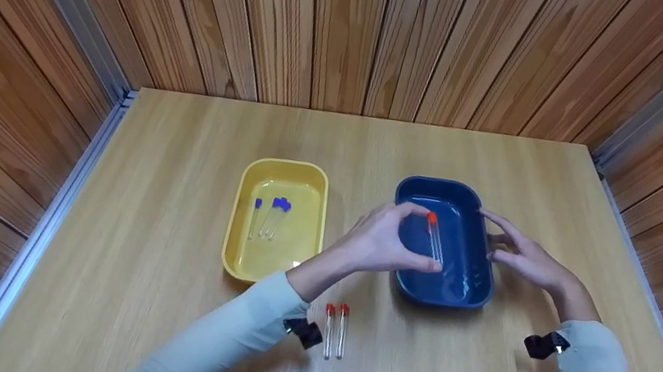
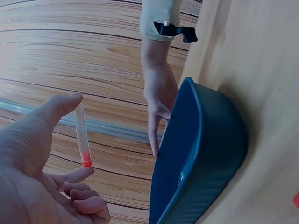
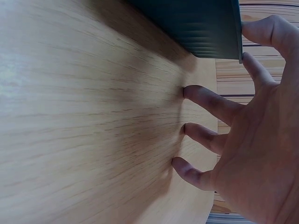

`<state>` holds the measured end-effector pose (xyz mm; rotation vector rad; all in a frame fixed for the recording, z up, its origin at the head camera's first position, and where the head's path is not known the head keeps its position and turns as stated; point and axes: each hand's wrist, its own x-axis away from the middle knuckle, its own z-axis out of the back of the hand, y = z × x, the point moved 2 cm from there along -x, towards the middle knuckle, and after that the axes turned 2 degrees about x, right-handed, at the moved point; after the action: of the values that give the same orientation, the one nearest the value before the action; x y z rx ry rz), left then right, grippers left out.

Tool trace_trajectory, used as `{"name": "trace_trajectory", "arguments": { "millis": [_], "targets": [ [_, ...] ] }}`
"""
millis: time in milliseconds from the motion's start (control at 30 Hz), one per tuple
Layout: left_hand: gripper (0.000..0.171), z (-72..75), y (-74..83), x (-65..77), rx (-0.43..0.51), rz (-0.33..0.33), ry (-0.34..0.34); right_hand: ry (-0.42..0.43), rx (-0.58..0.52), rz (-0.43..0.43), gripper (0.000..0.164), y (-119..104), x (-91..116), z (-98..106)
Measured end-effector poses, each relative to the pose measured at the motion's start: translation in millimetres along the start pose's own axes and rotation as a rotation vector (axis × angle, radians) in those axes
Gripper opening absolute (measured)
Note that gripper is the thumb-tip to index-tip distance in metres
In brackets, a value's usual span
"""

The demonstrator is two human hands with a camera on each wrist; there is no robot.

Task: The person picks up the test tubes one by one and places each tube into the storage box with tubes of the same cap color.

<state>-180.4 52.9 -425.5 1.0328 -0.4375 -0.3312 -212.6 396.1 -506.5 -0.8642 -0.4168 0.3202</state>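
My left hand [image 1: 387, 240] pinches a red-capped test tube [image 1: 435, 238] over the blue tray [image 1: 398, 290]. The left wrist view shows the thumb at the tube's clear end and the index finger at its red cap. At the tray's right side, my right hand [image 1: 523, 257] has its thumb and index finger touching the rim. Its other fingertips [image 3: 191, 92] rest on the table beside the tray. Two more red-capped tubes, a left one [image 1: 328, 332] and a right one [image 1: 342, 332], lie side by side on the table near my left wrist.
To the left stands a yellow tray [image 1: 235, 223] with three tubes [image 1: 266, 219] in it, capped in blue-purple. Both trays sit on a light wooden table [image 1: 168, 184]. Wood-panelled walls [image 1: 346, 25] rise at the back and both sides, with metal rails at the corners.
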Motion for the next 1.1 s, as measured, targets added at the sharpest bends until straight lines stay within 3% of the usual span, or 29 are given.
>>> {"name": "trace_trajectory", "arguments": {
  "millis": [367, 867, 1100],
  "targets": [
    [0.085, 0.0, 5.1, -21.5, 0.005, 0.034, 0.016, 0.015, 0.028, -0.007, 0.08, -1, -3, -4],
    [0.087, -21.4, -2.5, -54.1, -0.061, 0.048, 0.015, 0.005, 0.038, -0.02, 0.082, 0, -2, 1],
    [0.083, -26.1, -3.2, -67.3, -0.018, 0.089, 0.018, 0.004, 0.026, -0.006, 0.08, -1, -3, 0]
  ]
}}
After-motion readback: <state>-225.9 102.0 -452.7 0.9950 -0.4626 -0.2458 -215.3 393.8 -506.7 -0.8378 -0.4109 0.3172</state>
